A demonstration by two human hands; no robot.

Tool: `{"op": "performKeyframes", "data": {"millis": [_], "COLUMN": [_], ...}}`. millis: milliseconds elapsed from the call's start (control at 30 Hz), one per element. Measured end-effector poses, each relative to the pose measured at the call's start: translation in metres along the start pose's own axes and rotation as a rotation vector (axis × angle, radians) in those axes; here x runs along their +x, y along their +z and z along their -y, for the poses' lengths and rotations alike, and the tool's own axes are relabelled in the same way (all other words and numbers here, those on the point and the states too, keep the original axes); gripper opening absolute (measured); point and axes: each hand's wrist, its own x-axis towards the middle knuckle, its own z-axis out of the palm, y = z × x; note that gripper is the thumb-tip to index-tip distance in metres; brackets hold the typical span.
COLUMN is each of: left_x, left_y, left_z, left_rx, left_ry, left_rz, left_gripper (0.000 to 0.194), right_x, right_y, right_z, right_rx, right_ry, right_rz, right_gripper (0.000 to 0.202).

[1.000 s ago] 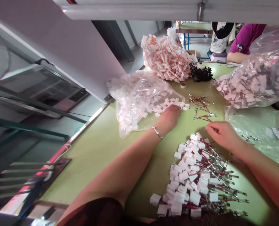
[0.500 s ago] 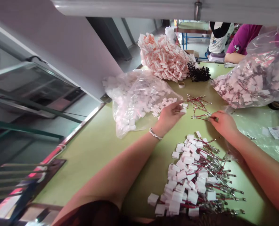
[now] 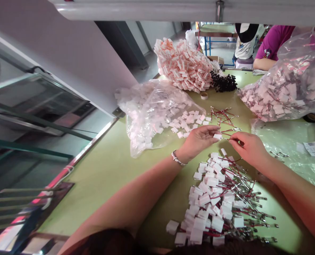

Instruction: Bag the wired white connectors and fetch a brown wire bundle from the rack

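Over the middle of the green table, my left hand pinches a small white plastic connector housing at its fingertips. Facing it, my right hand grips a short red wire, whose metal terminal points left at the housing, very close to it; whether they touch I cannot tell. Just beyond the hands lies a small heap of loose red wires with metal ends. Nearer me is a big pile of white housings with red wires attached, the metal ends towards the right.
A clear bag of white housings spills open at left. Behind are a heap of pinkish-white parts, black pieces and a tape roll. A filled bag stands at right. A person in a purple sleeve sits across.
My left hand has moved right and nearer me from the spilled housings, bringing one housing. My right hand has drawn a red wire from the heap slightly towards me, and the hands have come together.
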Motion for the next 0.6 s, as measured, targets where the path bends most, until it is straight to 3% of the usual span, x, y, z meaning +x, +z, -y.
{"op": "performKeyframes", "data": {"millis": [233,400,600], "left_x": [0.0,0.0,-0.006], "left_y": [-0.002,0.001,0.013], "left_z": [-0.001,-0.005,0.0], "left_rx": [-0.025,-0.05,-0.073], "left_ry": [-0.07,-0.19,-0.237], "left_rz": [-0.005,0.013,0.056], "left_gripper": [0.041,0.029,0.018], "right_x": [-0.003,-0.005,-0.003], "right_y": [0.0,0.002,0.012], "right_z": [-0.003,-0.002,0.001], "right_rx": [-0.234,-0.412,-0.357], "right_ry": [-0.135,-0.306,-0.199], "right_rz": [-0.106,-0.086,0.049], "right_gripper": [0.024,0.027,0.022]}}
